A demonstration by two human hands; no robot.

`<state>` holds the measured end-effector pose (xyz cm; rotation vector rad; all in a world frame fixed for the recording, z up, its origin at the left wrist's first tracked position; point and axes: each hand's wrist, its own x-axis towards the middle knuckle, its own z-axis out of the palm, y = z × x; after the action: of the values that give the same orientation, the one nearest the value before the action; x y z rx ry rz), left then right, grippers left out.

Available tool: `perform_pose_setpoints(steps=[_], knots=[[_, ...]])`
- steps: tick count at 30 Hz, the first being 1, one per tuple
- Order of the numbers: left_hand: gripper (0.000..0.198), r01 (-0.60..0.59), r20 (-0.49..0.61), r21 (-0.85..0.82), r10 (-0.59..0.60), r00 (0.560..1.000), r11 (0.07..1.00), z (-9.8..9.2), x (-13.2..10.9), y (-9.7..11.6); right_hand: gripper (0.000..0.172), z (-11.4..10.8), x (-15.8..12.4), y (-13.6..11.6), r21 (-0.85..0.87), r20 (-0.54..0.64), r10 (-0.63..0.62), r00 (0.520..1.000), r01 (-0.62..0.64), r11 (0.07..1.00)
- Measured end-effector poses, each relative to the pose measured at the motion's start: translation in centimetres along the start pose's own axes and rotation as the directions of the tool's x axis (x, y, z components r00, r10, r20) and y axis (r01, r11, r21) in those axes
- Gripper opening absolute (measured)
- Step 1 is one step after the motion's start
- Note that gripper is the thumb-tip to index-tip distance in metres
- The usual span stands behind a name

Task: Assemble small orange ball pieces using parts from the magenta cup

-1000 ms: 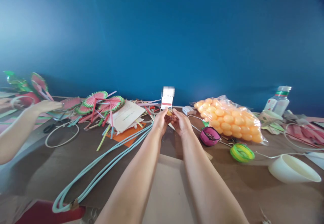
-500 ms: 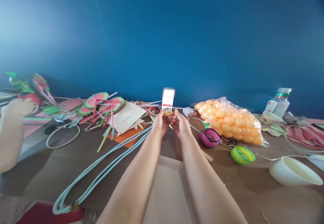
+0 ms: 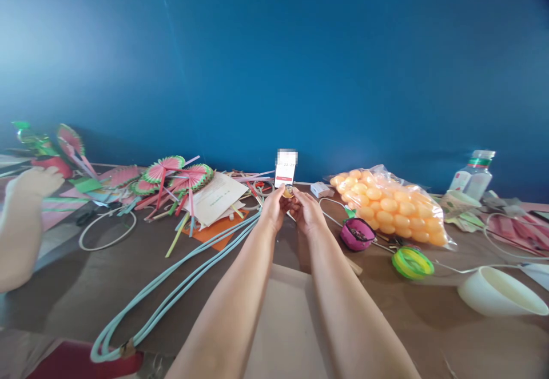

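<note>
Both my arms reach forward over the dark table. My left hand and my right hand meet in the middle, fingers bent and thumbs close together. Between their fingertips is a small round shiny thing, gold-coloured with a bright top; its exact kind is too small to tell. Right behind it a phone stands upright with a lit white screen and a red bar. My hands hide the underside of the round thing and the phone's foot.
Left lie watermelon-patterned paper fans, white papers and a pale blue hose loop. Another person's hand is at far left. Right are a bag of orange balls, a purple pouch, green rings and a white bowl.
The round shiny thing has shifted slightly right and its face has tilted. My right thumb has moved inward onto it. The other person's hand at far left has turned slightly.
</note>
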<state>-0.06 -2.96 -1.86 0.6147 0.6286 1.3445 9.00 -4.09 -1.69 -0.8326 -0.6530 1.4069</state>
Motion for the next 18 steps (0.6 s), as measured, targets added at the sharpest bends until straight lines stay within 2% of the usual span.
perform_pose_setpoints(steps=[4,8,10,12,13,15,17,18], knots=[[0.033,0.012,-0.030,0.007,-0.012,0.999,1.000,0.0,0.0,0.0,0.034,0.0,0.0,0.1,0.003,-0.014,0.023,1.000,-0.023,1.000],[0.030,0.072,-0.107,-0.029,-0.075,0.991,0.997,-0.1,0.4,0.1,0.038,0.2,0.2,0.7,-0.051,-0.035,-0.024,0.999,0.023,0.998],[0.030,0.096,-0.184,-0.092,-0.112,0.977,0.991,-0.3,0.6,0.4,0.038,0.0,0.3,0.5,-0.148,-0.054,-0.070,0.996,0.061,0.987],[0.031,0.087,-0.251,-0.173,-0.129,0.959,0.981,-0.4,0.7,0.7,0.034,-0.3,0.2,0.0,-0.376,-0.104,-0.172,0.980,0.121,0.919],[0.031,0.076,-0.274,-0.210,-0.133,0.952,0.975,-0.4,0.7,0.9,0.031,-0.6,0.1,-0.4,-0.541,-0.124,-0.239,0.963,0.136,0.830],[0.029,0.056,-0.293,-0.268,-0.137,0.946,0.962,-0.5,0.7,1.3,0.024,-1.1,-0.3,-1.0,-0.852,-0.113,-0.327,0.938,0.078,0.519],[0.026,0.049,-0.294,-0.308,-0.144,0.945,0.950,-0.5,0.6,1.5,0.025,-1.5,-0.6,-1.2,-0.984,-0.075,-0.273,0.959,-0.027,0.175],[0.025,0.047,-0.293,-0.324,-0.147,0.945,0.945,-0.4,0.6,1.6,0.028,-1.6,-0.7,-1.1,-0.997,-0.066,-0.212,0.975,-0.058,0.046]])
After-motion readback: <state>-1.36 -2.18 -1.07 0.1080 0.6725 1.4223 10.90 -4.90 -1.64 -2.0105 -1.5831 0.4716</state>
